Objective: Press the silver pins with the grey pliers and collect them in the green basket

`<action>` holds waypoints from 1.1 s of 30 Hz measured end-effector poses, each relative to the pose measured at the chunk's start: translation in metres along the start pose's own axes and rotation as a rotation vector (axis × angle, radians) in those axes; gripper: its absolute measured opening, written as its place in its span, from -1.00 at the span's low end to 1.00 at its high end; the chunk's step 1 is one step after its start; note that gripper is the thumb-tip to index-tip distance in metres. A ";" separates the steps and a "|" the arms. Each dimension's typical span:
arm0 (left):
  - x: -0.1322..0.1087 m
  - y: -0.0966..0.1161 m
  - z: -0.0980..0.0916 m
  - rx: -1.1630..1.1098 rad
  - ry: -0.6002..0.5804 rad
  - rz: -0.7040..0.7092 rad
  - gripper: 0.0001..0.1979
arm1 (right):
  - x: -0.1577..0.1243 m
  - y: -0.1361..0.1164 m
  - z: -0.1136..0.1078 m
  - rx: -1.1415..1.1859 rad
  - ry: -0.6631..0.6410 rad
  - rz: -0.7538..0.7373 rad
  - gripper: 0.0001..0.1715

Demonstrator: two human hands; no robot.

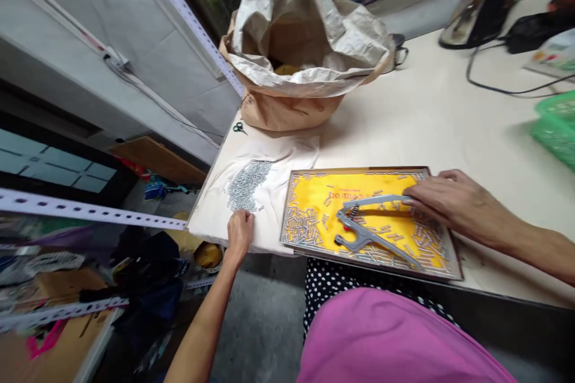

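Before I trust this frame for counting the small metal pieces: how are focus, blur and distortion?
Head view: the tray and grey hand tool are fairly sharp; the green basket at the right edge is blurred; wide-angle distortion bends the perforated rail and table edge; lighting is soft, without glare.

Left hand at screw pile; right hand touching grey pliers in yellow tray.

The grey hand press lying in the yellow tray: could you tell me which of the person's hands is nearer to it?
Right. The right hand rests on the upper handle of the grey hand press in the yellow tray. The left hand is off to the left, at the pile of small metal pieces on white cloth.
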State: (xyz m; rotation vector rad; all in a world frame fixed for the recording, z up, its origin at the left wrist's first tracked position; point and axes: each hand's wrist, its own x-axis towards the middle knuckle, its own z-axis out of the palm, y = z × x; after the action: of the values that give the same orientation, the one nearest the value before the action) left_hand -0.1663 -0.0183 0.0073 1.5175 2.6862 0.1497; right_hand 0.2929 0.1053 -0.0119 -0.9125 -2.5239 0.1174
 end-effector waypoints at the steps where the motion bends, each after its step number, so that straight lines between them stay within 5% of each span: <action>1: -0.002 0.003 -0.002 -0.042 0.012 0.010 -0.86 | 0.003 -0.001 -0.003 -0.006 -0.030 -0.049 -0.49; 4: -0.013 0.024 -0.007 -0.347 -0.035 -0.005 -0.85 | 0.012 -0.003 -0.008 -0.071 -0.037 -0.103 -0.53; 8: -0.044 0.084 -0.009 -0.891 -0.336 -0.053 -0.64 | 0.021 -0.004 -0.014 -0.111 -0.018 -0.132 -0.55; 13: -0.075 0.145 0.007 -1.118 -0.505 -0.002 -0.63 | 0.028 -0.007 -0.022 -0.151 -0.057 -0.156 -0.54; 21: -0.071 0.150 0.033 -0.902 -0.511 0.158 -0.79 | 0.031 -0.008 -0.025 -0.176 -0.036 -0.175 -0.53; 29: -0.066 0.155 0.029 -0.612 -0.403 0.363 -0.98 | 0.026 -0.005 -0.020 -0.179 -0.001 -0.194 -0.55; 33: -0.067 0.154 0.033 -0.643 -0.516 0.316 -0.88 | 0.025 -0.008 -0.019 -0.191 0.007 -0.179 -0.58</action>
State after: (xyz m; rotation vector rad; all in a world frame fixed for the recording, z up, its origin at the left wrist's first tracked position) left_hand 0.0024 0.0048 -0.0087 1.4784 1.7551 0.4987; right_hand 0.2802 0.1135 0.0163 -0.7500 -2.6291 -0.1854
